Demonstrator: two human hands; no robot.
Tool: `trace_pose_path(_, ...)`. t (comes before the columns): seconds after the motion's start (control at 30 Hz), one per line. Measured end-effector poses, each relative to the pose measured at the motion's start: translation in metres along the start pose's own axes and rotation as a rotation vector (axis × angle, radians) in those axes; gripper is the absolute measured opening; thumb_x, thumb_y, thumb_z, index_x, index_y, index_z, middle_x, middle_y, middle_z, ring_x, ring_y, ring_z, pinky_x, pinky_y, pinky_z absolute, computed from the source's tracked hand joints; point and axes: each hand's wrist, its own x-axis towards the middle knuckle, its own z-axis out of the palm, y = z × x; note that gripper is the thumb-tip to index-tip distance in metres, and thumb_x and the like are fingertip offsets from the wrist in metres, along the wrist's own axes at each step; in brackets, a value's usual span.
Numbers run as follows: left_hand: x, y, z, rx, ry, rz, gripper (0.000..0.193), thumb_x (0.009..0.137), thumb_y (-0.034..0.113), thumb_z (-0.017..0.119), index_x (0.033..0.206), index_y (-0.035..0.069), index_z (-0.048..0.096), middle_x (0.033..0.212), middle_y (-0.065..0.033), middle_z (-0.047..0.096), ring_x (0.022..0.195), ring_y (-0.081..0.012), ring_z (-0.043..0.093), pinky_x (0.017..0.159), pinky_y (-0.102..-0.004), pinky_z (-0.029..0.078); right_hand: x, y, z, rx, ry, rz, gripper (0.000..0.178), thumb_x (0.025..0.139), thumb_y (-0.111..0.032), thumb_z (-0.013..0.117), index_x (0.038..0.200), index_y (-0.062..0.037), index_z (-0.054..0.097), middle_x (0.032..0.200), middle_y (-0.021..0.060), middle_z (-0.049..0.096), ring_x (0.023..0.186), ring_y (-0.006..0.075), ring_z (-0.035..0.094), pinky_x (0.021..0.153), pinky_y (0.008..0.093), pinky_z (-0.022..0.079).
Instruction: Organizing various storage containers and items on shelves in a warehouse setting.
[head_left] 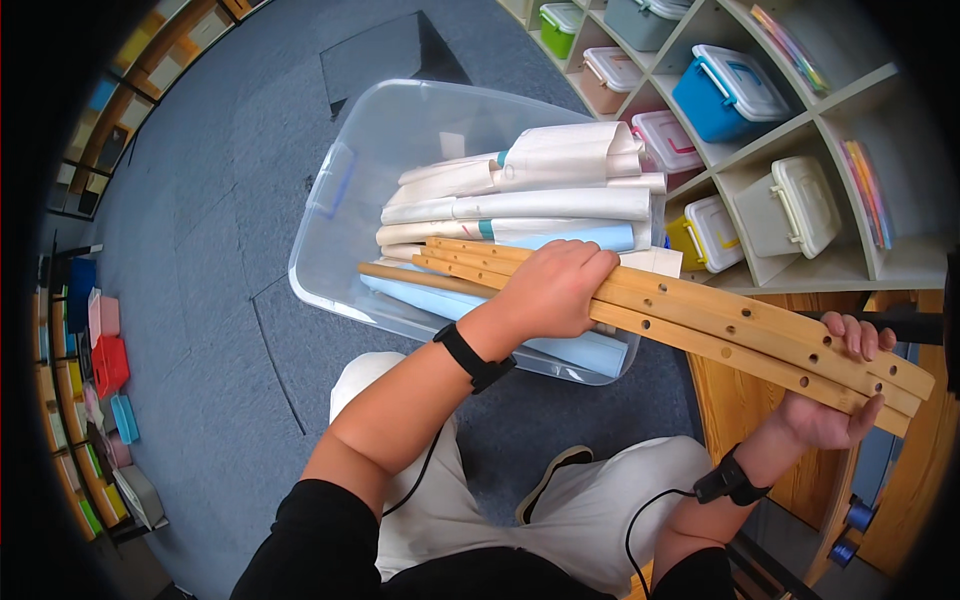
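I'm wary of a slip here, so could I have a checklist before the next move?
1. Left hand gripping slats: ok, around their middle.
2. Right hand gripping slats: ok, near one end.
3. Slat ends flush: not ok, staggered.
4. Slats clear of the rolls: cannot tell; they reach over the bin, contact unclear.
5. Bin upright: ok, on the floor.

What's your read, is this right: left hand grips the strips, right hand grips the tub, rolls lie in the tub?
Not quite: the head view shows the right hand gripping the strips near their right end, not the tub. The left hand does grip the strips, and rolls lie in the tub.
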Motion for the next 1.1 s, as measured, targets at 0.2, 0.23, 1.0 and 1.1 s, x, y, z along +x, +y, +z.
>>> trace_pose_path(0.2, -0.004, -0.005, 0.001, 0.022, 0.005, 0.015, 0.039, 0.064, 0.005, 0.071, 0.099, 0.004, 0.055, 0.083, -0.0133, 0.06, 0.079, -0.0353, 0.061, 0.068, -0.0437, 0.049, -0.007, 0.0, -0.019, -0.09, 0.118, -0.007, 0.068, 0.087, -0.045, 0.07, 0.132, -0.0017, 0.045, 0.119, 0.008, 0.052, 0.105, 0.0237, 0.051, 0.102, 0.0449, 0.04)
trace_pose_path(0.23, -0.008, -0.01, 0.002, 0.044, -0.006, 0.016, 0.039, 0.064, 0.005, 0.072, 0.099, 0.005, 0.054, 0.083, -0.0129, 0.061, 0.079, -0.0351, 0.061, 0.066, -0.0436, 0.049, -0.01, 0.008, -0.026, -0.076, 0.082, 0.01, 0.069, 0.088, -0.05, 0.067, 0.134, -0.0027, 0.045, 0.127, 0.01, 0.052, 0.111, 0.0257, 0.053, 0.105, 0.0478, 0.04)
trace_pose_path(1.0, 0.009, 0.01, -0.002, -0.041, 0.105, 0.101, 0.051, 0.065, 0.006, 0.075, 0.112, 0.006, 0.056, 0.086, -0.0119, 0.064, 0.081, -0.0348, 0.063, 0.071, -0.0435, 0.051, -0.04, 0.112, 0.012, -0.24, 0.492, 0.198, 0.016, 0.088, -0.007, 0.063, 0.098, -0.0076, 0.05, 0.09, 0.0103, 0.063, 0.093, 0.0256, 0.064, 0.093, 0.0424, 0.046)
trace_pose_path(1.1, 0.006, -0.002, -0.005, -0.011, 0.146, 0.138, 0.055, 0.067, 0.008, 0.077, 0.118, 0.006, 0.056, 0.091, -0.0131, 0.066, 0.085, -0.035, 0.064, 0.075, -0.0427, 0.052, -0.022, 0.071, 0.006, -0.208, 0.51, 0.048, 0.014, 0.089, -0.014, 0.062, 0.094, -0.0108, 0.05, 0.083, 0.0042, 0.058, 0.085, 0.0193, 0.058, 0.088, 0.0398, 0.046)
